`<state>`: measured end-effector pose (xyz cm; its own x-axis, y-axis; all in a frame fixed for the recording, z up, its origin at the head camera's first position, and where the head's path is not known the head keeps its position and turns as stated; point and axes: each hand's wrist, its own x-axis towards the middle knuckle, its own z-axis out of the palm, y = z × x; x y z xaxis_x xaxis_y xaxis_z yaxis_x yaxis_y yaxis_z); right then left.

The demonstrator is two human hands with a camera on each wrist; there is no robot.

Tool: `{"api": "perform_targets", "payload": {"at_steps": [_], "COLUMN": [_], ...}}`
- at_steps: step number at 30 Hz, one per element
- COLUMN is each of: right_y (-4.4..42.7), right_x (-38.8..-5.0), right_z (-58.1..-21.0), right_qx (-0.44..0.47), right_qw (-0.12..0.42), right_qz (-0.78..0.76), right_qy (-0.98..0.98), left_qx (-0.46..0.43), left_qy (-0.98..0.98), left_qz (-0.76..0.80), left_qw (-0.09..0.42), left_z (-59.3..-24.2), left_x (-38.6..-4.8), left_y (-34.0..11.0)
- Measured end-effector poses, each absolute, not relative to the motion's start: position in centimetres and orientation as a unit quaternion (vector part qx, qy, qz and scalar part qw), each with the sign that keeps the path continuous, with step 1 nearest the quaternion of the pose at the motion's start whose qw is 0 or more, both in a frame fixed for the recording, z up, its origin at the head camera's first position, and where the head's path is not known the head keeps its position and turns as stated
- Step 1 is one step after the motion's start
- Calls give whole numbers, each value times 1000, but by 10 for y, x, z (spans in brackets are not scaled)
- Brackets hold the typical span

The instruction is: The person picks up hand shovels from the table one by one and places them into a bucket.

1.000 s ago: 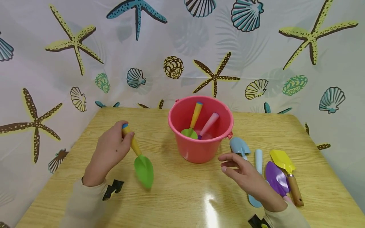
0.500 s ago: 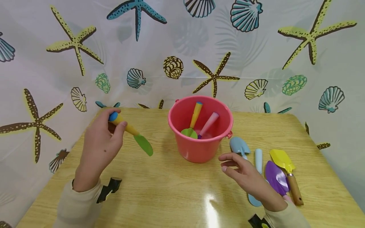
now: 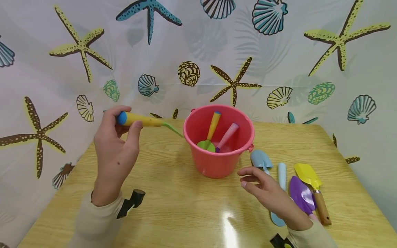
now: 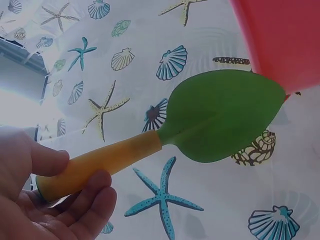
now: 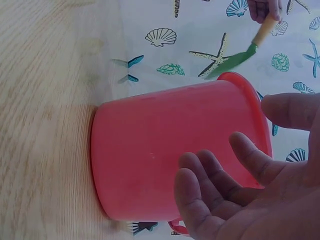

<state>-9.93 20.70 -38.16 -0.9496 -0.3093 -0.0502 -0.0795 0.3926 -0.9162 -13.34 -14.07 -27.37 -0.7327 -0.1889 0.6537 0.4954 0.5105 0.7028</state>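
Observation:
My left hand (image 3: 116, 151) grips the yellow handle of a toy trowel (image 3: 145, 120) with a blue end cap, raised above the table. Its green blade (image 4: 225, 115) points right, the tip close to the left rim of a pink bucket (image 3: 217, 165). Inside the bucket stand a second yellow-handled trowel (image 3: 212, 127) with a green blade and a pink-handled tool (image 3: 228, 135). With fingers loosely bent and nothing held, my right hand (image 3: 270, 193) hovers to the front right of the bucket, over part of the light blue tools.
Right of the bucket lie a light blue trowel (image 3: 261, 159), another light blue tool (image 3: 281, 175) partly hidden by my right arm, a purple trowel (image 3: 301, 194) and a yellow trowel (image 3: 308, 174) with a wooden handle. A shell-patterned cloth (image 3: 198, 44) hangs behind the wooden table (image 3: 173, 213).
My left hand has lifted the green trowel and swung its blade from hanging down to nearly level, toward the bucket's rim. The right hand has stayed in place.

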Motion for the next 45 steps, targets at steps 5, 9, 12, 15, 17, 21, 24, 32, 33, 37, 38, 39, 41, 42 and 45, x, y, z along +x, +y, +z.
{"api": "perform_targets", "payload": {"at_steps": [5, 9, 12, 15, 17, 21, 24, 32, 33, 37, 38, 39, 41, 42, 45], "right_y": [208, 209, 209, 210, 210, 210, 210, 210, 210, 210, 210, 210, 210, 210, 210], "right_x": [-99, -98, -98, -98, -98, -97, -97, -98, -98, -98, -98, -98, -98, -98, -98], "right_z": [-382, -382, -382, -382, -382, -381, -380, -380, -380, -381, -381, -381, -382, -382, -382], "right_qx": [-118, -116, -115, -116, -119, -121, -119, -119, -119, -120, -120, -119, -117, -116, -115], "right_qw": [109, 110, 108, 107, 106, 105, 106, 106, 106, 106, 107, 108, 111, 112, 112], "right_qz": [-542, -544, -544, -544, -544, -546, -544, -541, -542, -544, -544, -544, -544, -544, -545], "right_qy": [825, 823, 824, 824, 824, 822, 824, 825, 825, 823, 823, 823, 823, 823, 823], "left_qx": [-113, -106, -112, -126, -135, -143, -147, -165, -168, -170, -169, -166, -163, -162, -163], "left_qy": [-777, -747, -730, -734, -741, -750, -754, -750, -750, -763, -766, -768, -772, -775, -781], "left_qz": [-486, -504, -522, -521, -514, -500, -493, -492, -491, -482, -482, -483, -482, -480, -475], "left_qw": [383, 420, 427, 417, 411, 408, 408, 411, 409, 396, 391, 387, 381, 378, 371], "left_z": [-271, -265, -262, -264, -266, -270, -273, -288, -290, -299, -301, -303, -308, -310, -315], "left_x": [-135, -135, -134, -135, -135, -138, -139, -147, -148, -152, -153, -155, -157, -158, -160], "left_y": [-128, -125, -124, -121, -119, -116, -113, -102, -100, -97, -97, -96, -96, -96, -94]}}
